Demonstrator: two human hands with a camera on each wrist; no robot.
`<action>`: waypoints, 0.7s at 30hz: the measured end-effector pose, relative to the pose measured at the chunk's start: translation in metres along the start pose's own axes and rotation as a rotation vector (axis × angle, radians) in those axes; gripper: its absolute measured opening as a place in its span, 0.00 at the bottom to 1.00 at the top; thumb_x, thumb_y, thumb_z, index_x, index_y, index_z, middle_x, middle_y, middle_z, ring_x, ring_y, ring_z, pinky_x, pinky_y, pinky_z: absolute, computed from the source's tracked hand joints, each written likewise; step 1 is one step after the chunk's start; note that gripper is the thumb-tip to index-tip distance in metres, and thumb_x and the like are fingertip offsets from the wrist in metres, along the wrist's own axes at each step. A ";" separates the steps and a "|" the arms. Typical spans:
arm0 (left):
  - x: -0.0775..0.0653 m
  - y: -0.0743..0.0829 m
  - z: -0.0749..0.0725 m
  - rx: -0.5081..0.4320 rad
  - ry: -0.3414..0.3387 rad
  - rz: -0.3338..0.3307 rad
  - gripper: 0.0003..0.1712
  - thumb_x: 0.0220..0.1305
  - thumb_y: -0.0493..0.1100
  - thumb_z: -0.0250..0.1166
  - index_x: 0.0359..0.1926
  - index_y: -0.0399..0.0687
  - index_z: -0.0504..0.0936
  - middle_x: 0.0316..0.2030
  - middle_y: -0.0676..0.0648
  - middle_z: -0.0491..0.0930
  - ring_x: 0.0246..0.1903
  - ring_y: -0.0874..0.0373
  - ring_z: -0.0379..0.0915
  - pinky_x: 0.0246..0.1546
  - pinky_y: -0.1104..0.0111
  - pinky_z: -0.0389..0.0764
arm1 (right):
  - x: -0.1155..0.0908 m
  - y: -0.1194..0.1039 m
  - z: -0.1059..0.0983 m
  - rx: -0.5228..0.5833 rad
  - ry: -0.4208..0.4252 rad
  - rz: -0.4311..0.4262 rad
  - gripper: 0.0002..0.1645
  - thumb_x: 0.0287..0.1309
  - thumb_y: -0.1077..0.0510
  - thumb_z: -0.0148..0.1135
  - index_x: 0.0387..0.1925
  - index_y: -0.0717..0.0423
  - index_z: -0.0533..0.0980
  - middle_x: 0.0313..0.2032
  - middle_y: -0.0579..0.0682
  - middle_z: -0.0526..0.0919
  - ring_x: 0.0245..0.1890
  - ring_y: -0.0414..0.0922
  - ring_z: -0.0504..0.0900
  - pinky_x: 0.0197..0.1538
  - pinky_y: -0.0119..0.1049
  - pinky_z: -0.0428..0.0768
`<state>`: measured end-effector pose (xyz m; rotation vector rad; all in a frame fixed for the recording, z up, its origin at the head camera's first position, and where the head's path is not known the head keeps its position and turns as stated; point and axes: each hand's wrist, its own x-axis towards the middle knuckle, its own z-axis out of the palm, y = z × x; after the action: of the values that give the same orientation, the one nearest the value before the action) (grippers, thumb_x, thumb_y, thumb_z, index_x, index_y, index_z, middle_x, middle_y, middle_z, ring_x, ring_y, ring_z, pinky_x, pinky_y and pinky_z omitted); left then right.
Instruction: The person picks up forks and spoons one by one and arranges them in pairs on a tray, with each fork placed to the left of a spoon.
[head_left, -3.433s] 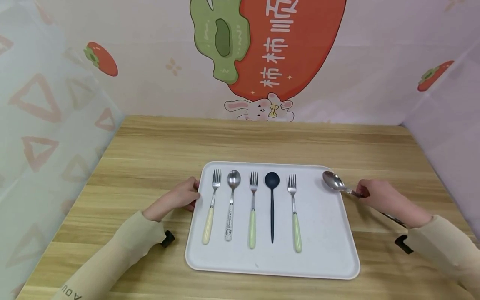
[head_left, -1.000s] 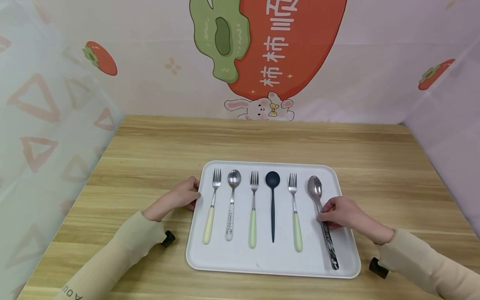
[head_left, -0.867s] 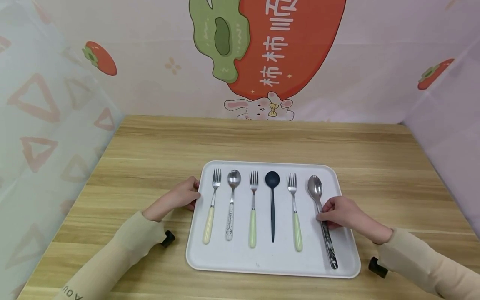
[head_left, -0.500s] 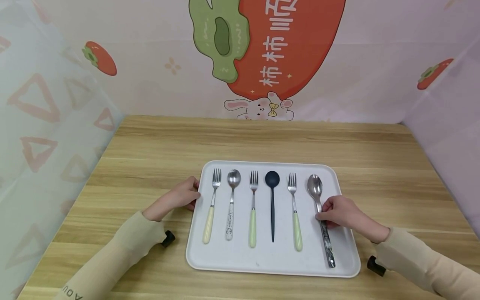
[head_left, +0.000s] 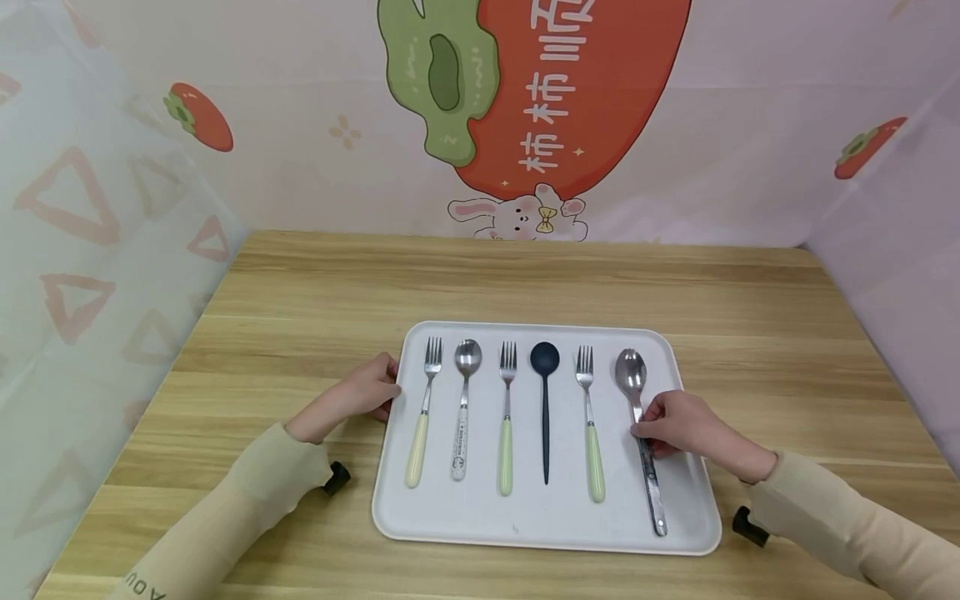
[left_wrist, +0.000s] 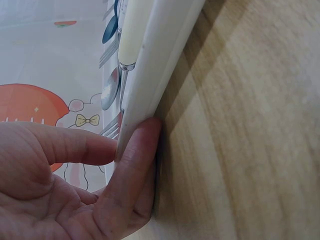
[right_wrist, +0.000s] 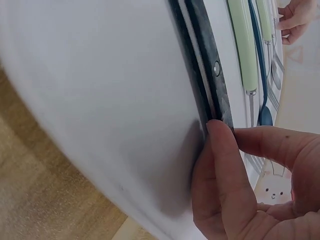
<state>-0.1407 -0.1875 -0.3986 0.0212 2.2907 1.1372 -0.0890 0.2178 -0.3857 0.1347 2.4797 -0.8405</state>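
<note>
My right hand [head_left: 680, 423] pinches a large metal spoon [head_left: 632, 373] around its neck, at the tray's right side. The spoon's dark marbled handle [right_wrist: 202, 60] shows between thumb and fingers in the right wrist view. On the left, my left hand [head_left: 366, 387] holds the rim of the white tray [head_left: 570, 529], thumb on one side and fingers [left_wrist: 135, 155] on the other. Lying in a row on the tray are a cream-handled fork [head_left: 417, 446], a teaspoon [head_left: 460, 442], a green-handled fork [head_left: 506, 454], a black spoon [head_left: 545, 417] and another green-handled fork [head_left: 594, 462].
The tray lies on a wooden table [head_left: 337, 292]. A patterned backdrop [head_left: 300, 167] rises behind the table, with similar walls at left and right. Each wrist carries a small black device, such as the left wrist mount [head_left: 337, 478].
The right hand has brought the large spoon from the tray's right edge onto the tray. In the last second, its handle end has swung slightly left and the bowl has turned. Left hand unmoved.
</note>
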 end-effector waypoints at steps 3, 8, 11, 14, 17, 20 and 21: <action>0.000 0.000 0.000 0.004 0.003 -0.004 0.13 0.59 0.31 0.47 0.45 0.30 0.60 0.31 0.37 0.74 0.22 0.56 0.72 0.22 0.66 0.80 | 0.000 0.000 0.000 -0.001 -0.006 -0.003 0.11 0.49 0.60 0.63 0.24 0.63 0.71 0.19 0.51 0.75 0.16 0.39 0.77 0.23 0.33 0.78; -0.001 0.001 0.000 0.003 0.003 -0.001 0.13 0.59 0.31 0.47 0.45 0.30 0.60 0.31 0.37 0.74 0.22 0.56 0.72 0.22 0.66 0.80 | 0.001 0.000 0.000 0.016 -0.010 0.013 0.10 0.49 0.60 0.63 0.25 0.63 0.71 0.19 0.51 0.75 0.16 0.39 0.77 0.23 0.33 0.79; -0.001 0.000 0.001 0.006 0.002 0.001 0.13 0.59 0.31 0.47 0.45 0.29 0.60 0.31 0.37 0.74 0.22 0.56 0.72 0.22 0.65 0.80 | 0.002 0.000 0.000 0.024 -0.011 0.022 0.10 0.49 0.60 0.62 0.26 0.64 0.71 0.20 0.51 0.75 0.16 0.39 0.77 0.23 0.32 0.79; -0.001 0.000 0.001 0.006 -0.001 -0.001 0.13 0.60 0.31 0.47 0.45 0.29 0.60 0.31 0.37 0.74 0.23 0.56 0.72 0.23 0.65 0.80 | 0.001 0.000 0.001 0.029 -0.012 0.026 0.10 0.50 0.60 0.62 0.27 0.64 0.71 0.20 0.51 0.75 0.16 0.39 0.77 0.23 0.32 0.79; -0.002 0.001 0.000 0.007 -0.002 -0.002 0.13 0.60 0.31 0.47 0.45 0.29 0.60 0.32 0.36 0.74 0.23 0.56 0.72 0.23 0.65 0.80 | 0.001 0.000 0.001 0.033 -0.014 0.028 0.10 0.50 0.60 0.62 0.27 0.64 0.71 0.21 0.52 0.75 0.17 0.39 0.77 0.23 0.33 0.79; -0.003 0.002 0.000 0.006 -0.003 -0.002 0.13 0.60 0.31 0.47 0.45 0.29 0.60 0.32 0.36 0.74 0.23 0.56 0.73 0.23 0.65 0.80 | 0.001 0.000 0.001 0.032 -0.014 0.027 0.10 0.50 0.60 0.62 0.27 0.64 0.71 0.21 0.52 0.75 0.17 0.39 0.77 0.24 0.33 0.79; -0.003 0.002 0.000 0.008 -0.003 -0.002 0.13 0.60 0.31 0.47 0.45 0.29 0.60 0.32 0.36 0.74 0.22 0.56 0.73 0.22 0.65 0.80 | 0.001 0.000 0.001 0.031 -0.014 0.026 0.11 0.51 0.60 0.62 0.27 0.64 0.71 0.21 0.52 0.75 0.17 0.39 0.77 0.24 0.33 0.79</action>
<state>-0.1382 -0.1872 -0.3958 0.0231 2.2922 1.1260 -0.0891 0.2175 -0.3870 0.1710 2.4468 -0.8667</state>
